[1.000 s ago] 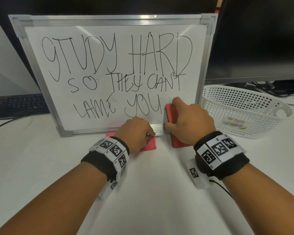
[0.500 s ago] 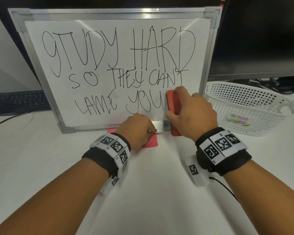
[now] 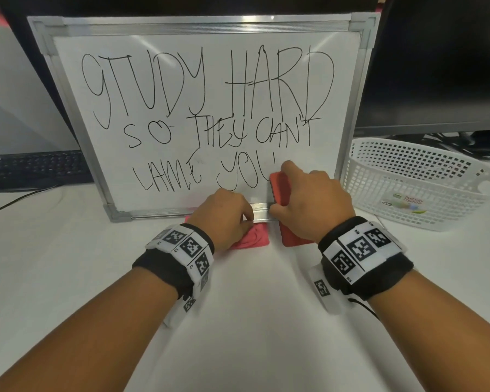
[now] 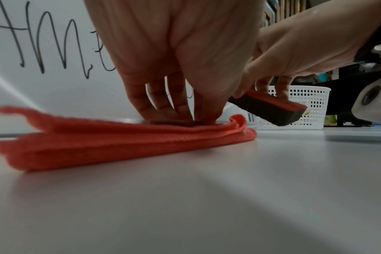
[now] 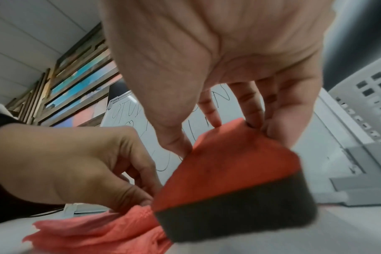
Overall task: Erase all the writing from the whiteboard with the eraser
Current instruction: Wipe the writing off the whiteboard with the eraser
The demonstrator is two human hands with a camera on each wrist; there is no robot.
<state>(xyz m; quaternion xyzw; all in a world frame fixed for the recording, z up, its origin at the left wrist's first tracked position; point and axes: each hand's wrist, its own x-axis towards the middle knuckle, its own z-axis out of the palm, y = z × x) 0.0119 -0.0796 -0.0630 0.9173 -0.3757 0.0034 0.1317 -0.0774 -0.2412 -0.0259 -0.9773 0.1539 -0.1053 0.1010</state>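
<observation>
Fingers [image 5: 252, 110] grip rectangular red-backed, dark felt eraser [image 5: 233, 171] against glossy whiteboard [image 3: 159, 171]

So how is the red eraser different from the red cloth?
The eraser is a stiff block with a dark underside; the cloth is soft, folded and red all over. The right hand grips the eraser off the table; the cloth lies on it under the left hand's fingers. Both are red.
</observation>
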